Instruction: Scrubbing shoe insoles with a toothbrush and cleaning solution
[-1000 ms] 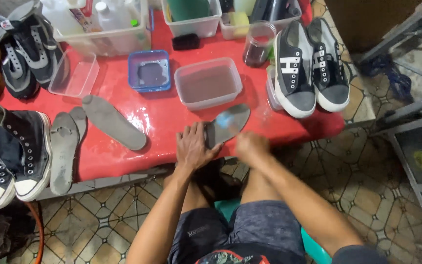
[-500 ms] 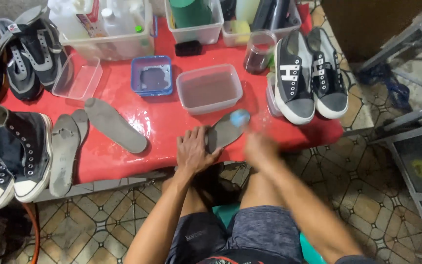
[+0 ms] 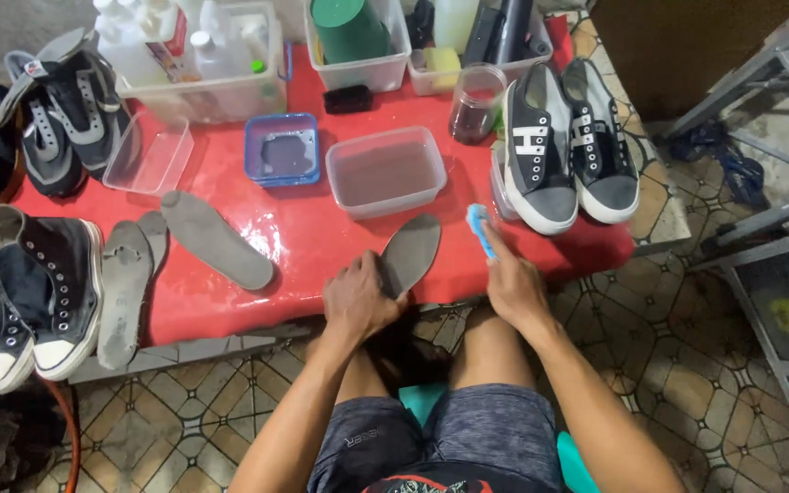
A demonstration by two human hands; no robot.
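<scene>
Filling most of the upper frame is one red desk [image 3: 303,246], wet and shiny, with tiled floor below it. Two pairs of shoes show whole: black-and-white sneakers [image 3: 568,146] at the upper right and black high-tops [image 3: 38,283] at the lower left. A grey pair [image 3: 66,119] lies at the upper left, and further dark shoes are cut off by the left edge, so their count is unclear.

Three clear bins [image 3: 203,55] line the top edge, holding bottles and a green cup [image 3: 349,27]; their tops are cropped. In front stand three smaller tubs: an empty clear one [image 3: 148,155], a blue-rimmed one [image 3: 283,151], and a larger tub of murky water [image 3: 385,172], just above the held insole. A small jar of dark liquid [image 3: 477,105] stands near the sneakers.

Four insoles are visible: three loose ones [image 3: 216,239] at left-center, two of them overlapping, and one grey insole [image 3: 410,251] at the desk's near edge, center frame.

The left hand [image 3: 358,297] presses down on the heel of that insole, fingers curled over it and hiding its end. The right hand [image 3: 513,283], just right of it, has its fingers wrapped around a blue brush [image 3: 479,228]; the bristles are too blurred to make out. Grey metal racks at right are cut off.
</scene>
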